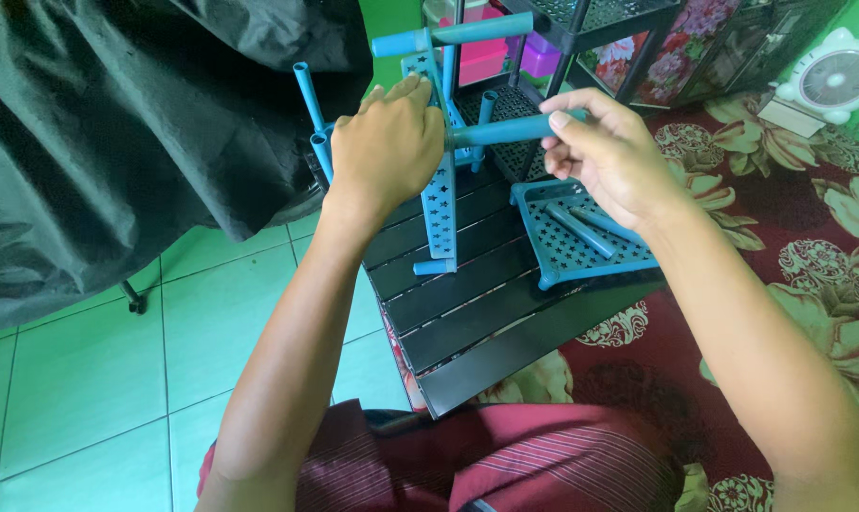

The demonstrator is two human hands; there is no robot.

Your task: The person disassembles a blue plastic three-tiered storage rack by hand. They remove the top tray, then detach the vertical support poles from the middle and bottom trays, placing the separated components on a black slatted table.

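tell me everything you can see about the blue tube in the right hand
The blue plastic tube is a smooth, round, slim pole, lying roughly level. The right hand pinches its right end between fingers and thumb. Its left end meets the upright blue plastic star-punched shelf panel, which the left hand steadies. It hangs above the black slatted table. Whether the end is fully seated is hidden.

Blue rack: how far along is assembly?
Partly built. One star-punched blue shelf stands on edge on the black slatted table with several tubes fitted. The left hand steadies it while the right hand holds a blue tube at its corner. A second shelf with loose tubes lies unattached.
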